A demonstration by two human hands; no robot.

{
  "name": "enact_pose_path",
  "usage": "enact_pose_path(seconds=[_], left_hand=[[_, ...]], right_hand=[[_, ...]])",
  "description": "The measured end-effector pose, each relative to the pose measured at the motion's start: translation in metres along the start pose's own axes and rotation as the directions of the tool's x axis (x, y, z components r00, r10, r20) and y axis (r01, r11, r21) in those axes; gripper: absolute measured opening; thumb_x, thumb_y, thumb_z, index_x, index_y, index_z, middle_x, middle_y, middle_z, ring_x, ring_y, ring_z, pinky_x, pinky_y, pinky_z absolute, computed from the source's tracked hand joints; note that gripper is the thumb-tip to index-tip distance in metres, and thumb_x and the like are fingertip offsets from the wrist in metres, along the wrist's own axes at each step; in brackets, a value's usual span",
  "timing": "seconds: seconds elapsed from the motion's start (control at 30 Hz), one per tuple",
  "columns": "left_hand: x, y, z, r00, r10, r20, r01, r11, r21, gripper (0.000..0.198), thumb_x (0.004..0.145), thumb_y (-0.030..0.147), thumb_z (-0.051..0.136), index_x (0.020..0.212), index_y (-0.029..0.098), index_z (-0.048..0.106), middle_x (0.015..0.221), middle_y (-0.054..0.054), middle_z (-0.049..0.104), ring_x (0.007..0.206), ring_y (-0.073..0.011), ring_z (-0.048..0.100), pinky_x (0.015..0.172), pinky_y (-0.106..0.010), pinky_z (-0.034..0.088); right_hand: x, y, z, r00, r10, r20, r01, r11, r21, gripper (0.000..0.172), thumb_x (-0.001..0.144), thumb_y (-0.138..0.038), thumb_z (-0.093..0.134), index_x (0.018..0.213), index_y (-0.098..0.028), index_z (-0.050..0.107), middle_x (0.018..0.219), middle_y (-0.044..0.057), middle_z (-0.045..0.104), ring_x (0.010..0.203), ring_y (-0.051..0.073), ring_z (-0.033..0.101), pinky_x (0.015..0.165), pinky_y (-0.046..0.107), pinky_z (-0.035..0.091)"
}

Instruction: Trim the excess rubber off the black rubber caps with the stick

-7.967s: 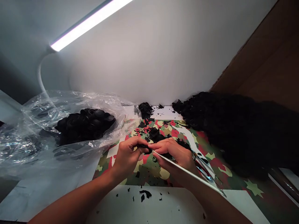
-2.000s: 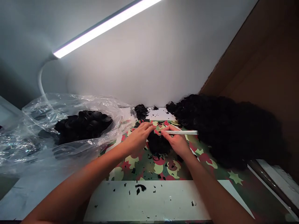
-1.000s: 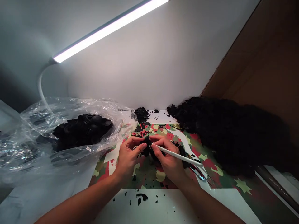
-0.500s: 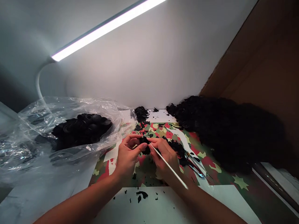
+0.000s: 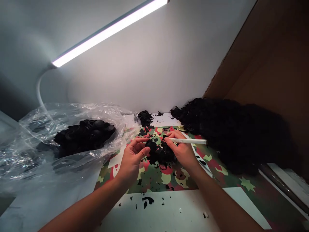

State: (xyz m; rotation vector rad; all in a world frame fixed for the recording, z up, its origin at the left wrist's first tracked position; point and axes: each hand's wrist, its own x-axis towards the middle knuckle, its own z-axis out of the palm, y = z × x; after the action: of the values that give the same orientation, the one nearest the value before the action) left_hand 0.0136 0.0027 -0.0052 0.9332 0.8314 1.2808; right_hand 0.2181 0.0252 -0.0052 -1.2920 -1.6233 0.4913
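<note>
My left hand [image 5: 135, 156] is closed on a round black rubber-like piece [image 5: 151, 145], pinched between thumb and fingertips. In my right hand [image 5: 182, 150] is a slim white stick-like tool [image 5: 190, 141], its free end pointing right. The tool's working tip is hidden by my fingers, near a small black scrap. Beneath and between my hands, black scraps [image 5: 163, 156] lie heaped on a camouflage-patterned sheet [image 5: 154, 183].
A clear plastic bag [image 5: 116, 116] with many black round pieces [image 5: 89, 133] lies at left. A large dark heap [image 5: 224, 132] fills the right, beside a cardboard panel [image 5: 272, 64]. More scraps [image 5: 145, 118] sit by the wall. A lit lamp [image 5: 111, 32] hangs above.
My right hand has moved right and slightly up, away from the black piece. The white tool has swung from pointing down-right to nearly level. My left hand keeps its hold.
</note>
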Motion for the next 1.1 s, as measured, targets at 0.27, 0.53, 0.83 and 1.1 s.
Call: enact_pose_path(seconds=[0.27,0.53,0.83,1.1], left_hand=[[0.005,-0.006,-0.004,0.999,-0.011,-0.041,0.012,0.999,0.037,0.03,0.07,0.025,0.089,0.09,0.019,0.068,0.08,0.002,0.071,0.072,-0.0101,0.062,0.068,-0.02,0.05],[0.0,-0.005,-0.003,0.998,0.004,-0.068,0.006,0.989,0.146,0.032,0.067,0.025,0.09,0.086,0.019,0.065,0.073,0.004,0.065,0.065,-0.0083,0.058,0.062,-0.017,0.048],[-0.001,-0.008,0.002,0.996,0.034,-0.085,-0.026,0.995,0.1,0.031,0.065,0.02,0.09,0.081,0.018,0.063,0.068,0.006,0.062,0.062,-0.0075,0.056,0.058,-0.016,0.047],[-0.001,0.003,0.003,0.994,0.081,-0.068,-0.075,0.993,0.086,0.032,0.062,0.018,0.09,0.079,0.019,0.063,0.07,0.005,0.063,0.064,-0.0089,0.058,0.059,-0.018,0.047]], right_hand=[[-0.021,-0.033,0.007,0.997,0.017,0.072,-0.039,0.944,0.326,0.023,0.096,-0.035,0.06,0.077,-0.023,0.062,0.105,0.005,0.075,0.095,0.022,0.068,0.082,0.035,0.051],[-0.031,-0.038,0.017,0.994,-0.029,0.109,0.004,0.975,0.22,0.019,0.098,-0.032,0.058,0.083,-0.023,0.065,0.107,0.005,0.075,0.082,0.021,0.072,0.075,0.035,0.054],[-0.03,-0.027,0.033,0.992,-0.124,0.027,0.125,0.992,-0.033,0.012,0.1,-0.023,0.051,0.094,-0.024,0.062,0.091,0.003,0.073,0.081,0.019,0.068,0.074,0.03,0.05],[-0.007,-0.009,0.013,0.997,-0.07,0.04,0.073,0.995,-0.069,0.024,0.094,-0.026,0.056,0.071,-0.023,0.051,0.102,0.007,0.071,0.099,0.025,0.065,0.086,0.037,0.048]])
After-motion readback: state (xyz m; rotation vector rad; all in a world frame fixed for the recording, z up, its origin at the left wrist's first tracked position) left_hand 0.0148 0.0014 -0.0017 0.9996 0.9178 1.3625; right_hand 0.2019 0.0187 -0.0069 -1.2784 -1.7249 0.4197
